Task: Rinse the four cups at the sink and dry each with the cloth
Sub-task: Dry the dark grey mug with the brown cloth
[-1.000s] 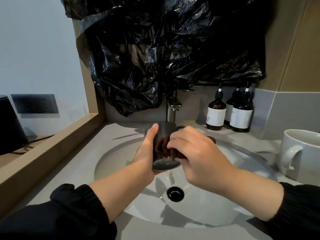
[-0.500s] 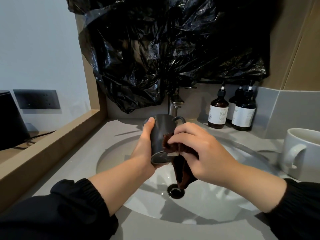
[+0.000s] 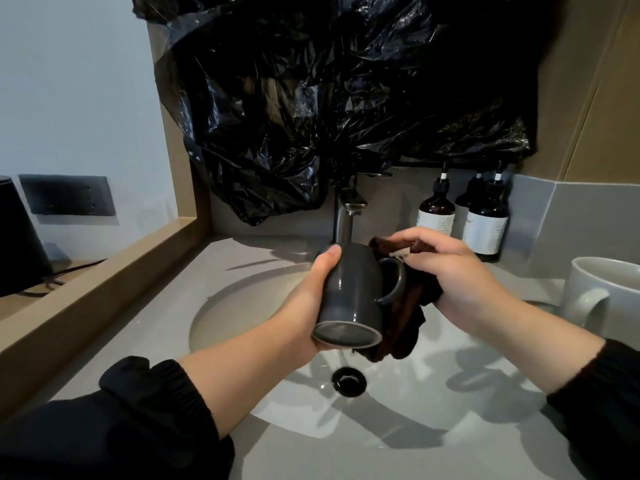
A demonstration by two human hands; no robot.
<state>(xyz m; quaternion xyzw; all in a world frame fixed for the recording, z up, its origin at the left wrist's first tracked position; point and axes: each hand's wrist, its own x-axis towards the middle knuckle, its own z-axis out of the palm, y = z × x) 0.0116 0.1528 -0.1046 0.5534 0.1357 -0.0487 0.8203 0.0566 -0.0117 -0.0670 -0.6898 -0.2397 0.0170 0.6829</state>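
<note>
My left hand grips a dark grey cup over the sink. The cup is tilted with its base toward me and its handle to the right. My right hand holds a dark brown cloth against the cup's far right side, by the rim and handle. The cloth hangs down below the cup, above the drain. A white cup stands upright on the counter at the right edge.
The tap rises behind the cup, under a black plastic bag that covers the wall. Three dark pump bottles stand at the back right. A wooden ledge runs along the left, with a black object beyond it.
My right hand has drawn the cloth from the cup's near side up to the far side by the rim. The cup's handle now shows, and the view has shifted slightly.
</note>
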